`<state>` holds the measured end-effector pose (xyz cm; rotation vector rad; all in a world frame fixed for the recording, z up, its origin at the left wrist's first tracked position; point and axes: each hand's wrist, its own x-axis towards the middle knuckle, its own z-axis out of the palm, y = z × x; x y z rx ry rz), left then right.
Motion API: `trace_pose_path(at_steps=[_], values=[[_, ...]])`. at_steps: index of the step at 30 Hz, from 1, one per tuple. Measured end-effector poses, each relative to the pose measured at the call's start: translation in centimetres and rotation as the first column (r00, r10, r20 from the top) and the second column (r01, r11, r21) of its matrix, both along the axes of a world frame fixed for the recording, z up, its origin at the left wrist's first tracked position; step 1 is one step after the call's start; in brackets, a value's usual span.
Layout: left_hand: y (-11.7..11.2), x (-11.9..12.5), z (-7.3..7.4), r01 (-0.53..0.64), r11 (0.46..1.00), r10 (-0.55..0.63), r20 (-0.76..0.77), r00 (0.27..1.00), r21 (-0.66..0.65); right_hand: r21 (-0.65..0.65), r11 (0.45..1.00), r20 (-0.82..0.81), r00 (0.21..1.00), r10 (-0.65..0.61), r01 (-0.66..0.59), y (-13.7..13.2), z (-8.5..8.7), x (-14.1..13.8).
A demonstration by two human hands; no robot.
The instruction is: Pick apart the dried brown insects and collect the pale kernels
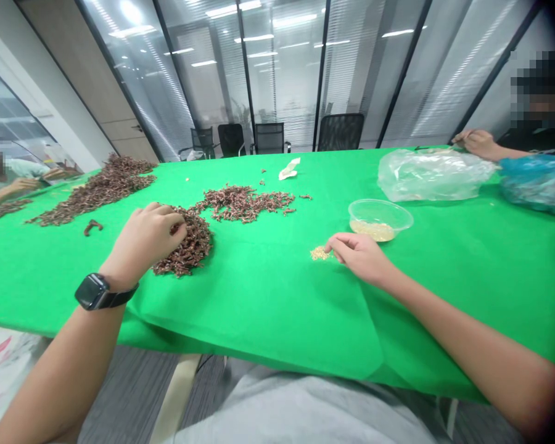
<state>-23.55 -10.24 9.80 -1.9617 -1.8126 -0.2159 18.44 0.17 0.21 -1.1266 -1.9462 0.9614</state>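
Observation:
My left hand (150, 231), with a black watch (92, 291) on its wrist, is over the near heap of reddish-brown, knobbly dried pieces (192, 243). Its fingers curl in towards the thumb, and whatever they pinch is too small to make out. To the right, my right hand (358, 254) rests low over the green cloth with thumb and fingertips pressed together. Those fingertips touch the edge of a small pile of pale golden grains (320, 253). Just behind that hand stands a clear round plastic tub (398, 216) with similar grains in its bottom.
A looser spread of brown pieces (245, 203) lies mid-table, and a larger heap (106, 185) is at left. White crumpled paper (290, 169), a clear plastic bag (425, 176) and a blue bag (539, 182) lie farther back. Other people's hands work at both sides.

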Motion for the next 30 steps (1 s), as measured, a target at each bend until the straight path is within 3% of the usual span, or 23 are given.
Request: trace_pose_path(at_steps=[6,18,25,30], values=[[-0.03,0.42,-0.28,-0.031,0.998,0.038,-0.152,0.988,0.051,-0.007,1.0,0.017,1.0,-0.015,0.015,-0.09,0.07,-0.06],[0.3,0.68,-0.37,-0.041,0.998,0.046,-0.151,0.987,0.04,0.003,1.0,0.033,0.999,-0.016,0.016,-0.18,0.11,-0.06],[0.22,0.25,-0.45,-0.024,0.999,0.026,-0.078,0.997,0.035,0.016,1.0,0.03,1.0,-0.008,0.007,-0.27,0.3,-0.13],[0.06,0.64,-0.51,-0.026,0.998,0.033,-0.14,0.99,0.05,0.011,1.0,0.012,1.0,0.007,-0.007,-0.17,0.25,-0.1]])
